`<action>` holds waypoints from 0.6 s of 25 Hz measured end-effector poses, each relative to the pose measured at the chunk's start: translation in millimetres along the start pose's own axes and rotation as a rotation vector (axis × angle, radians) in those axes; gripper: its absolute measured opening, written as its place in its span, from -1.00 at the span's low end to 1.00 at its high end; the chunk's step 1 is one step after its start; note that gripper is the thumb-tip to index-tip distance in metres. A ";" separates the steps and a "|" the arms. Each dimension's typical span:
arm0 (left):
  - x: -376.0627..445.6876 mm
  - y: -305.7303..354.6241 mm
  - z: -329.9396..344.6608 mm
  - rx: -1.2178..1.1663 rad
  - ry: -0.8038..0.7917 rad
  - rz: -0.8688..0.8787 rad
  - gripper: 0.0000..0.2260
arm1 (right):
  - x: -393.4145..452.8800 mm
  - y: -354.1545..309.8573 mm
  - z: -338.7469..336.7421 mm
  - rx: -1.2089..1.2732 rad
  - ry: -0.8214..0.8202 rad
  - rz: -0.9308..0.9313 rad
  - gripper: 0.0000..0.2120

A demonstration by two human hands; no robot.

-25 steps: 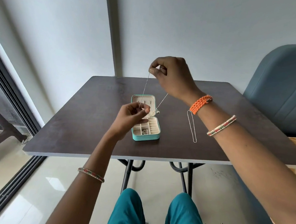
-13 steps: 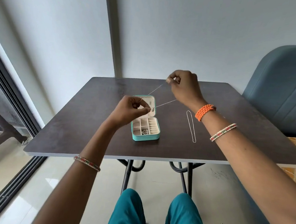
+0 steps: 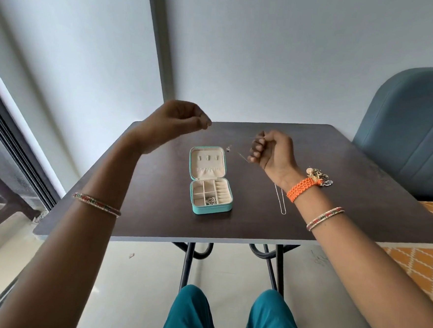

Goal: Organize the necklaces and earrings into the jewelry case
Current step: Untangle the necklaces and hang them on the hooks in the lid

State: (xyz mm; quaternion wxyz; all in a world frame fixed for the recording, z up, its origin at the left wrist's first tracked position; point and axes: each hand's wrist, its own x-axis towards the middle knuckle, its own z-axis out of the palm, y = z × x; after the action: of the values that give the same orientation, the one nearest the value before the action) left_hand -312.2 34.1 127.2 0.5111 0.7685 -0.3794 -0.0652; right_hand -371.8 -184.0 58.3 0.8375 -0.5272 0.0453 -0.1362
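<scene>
**Desk:** Take the jewelry case as your mark. What's left of it?

**Me:** From my feed, the left hand (image 3: 173, 125) is raised above the table (image 3: 130, 209), up and to the left of the jewelry case (image 3: 211, 181). Its fingertips are pinched together on one end of a thin necklace chain (image 3: 239, 154). The chain is so fine I lose most of it against the dark top.

**Desk:** And the case itself?

**Me:** It lies open near the middle of the table, lid flat toward the far side. In the tray, some small silver pieces (image 3: 210, 200) sit in a near compartment. I can't tell which kind they are.

**Desk:** Where does the chain go?

**Me:** I see a small pendant (image 3: 228, 148) hanging just past the lid's far right corner, clear of the case. A short visible stretch of chain leads from it to the right hand (image 3: 270, 152), which is curled around the other end, up and right of the case.

**Desk:** Anything else right of the case?

**Me:** A second necklace (image 3: 282, 203) lies on the table in a long narrow loop, partly hidden under the right wrist. Further right stands a blue chair (image 3: 412, 131). Nothing sits between the hands and the case.
</scene>
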 end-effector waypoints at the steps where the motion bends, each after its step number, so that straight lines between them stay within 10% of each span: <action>1: 0.1 -1.0 4.8 -0.166 0.019 0.002 -0.87 | -1.7 1.4 -0.9 0.102 -0.022 0.013 -0.74; 7: 9.5 1.7 24.8 -0.856 0.129 -0.071 -0.77 | -14.8 19.3 -4.6 0.222 -0.154 0.031 -0.64; 15: 8.5 -13.2 24.2 -0.459 0.140 -0.178 -0.80 | -13.6 21.7 -10.7 0.226 0.136 0.065 -0.71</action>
State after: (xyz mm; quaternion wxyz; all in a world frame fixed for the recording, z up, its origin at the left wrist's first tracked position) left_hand -311.2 13.3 107.3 0.6895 0.6654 -0.2490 -0.1409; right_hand -383.3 -180.7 33.2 0.8906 -0.4172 0.1035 -0.1484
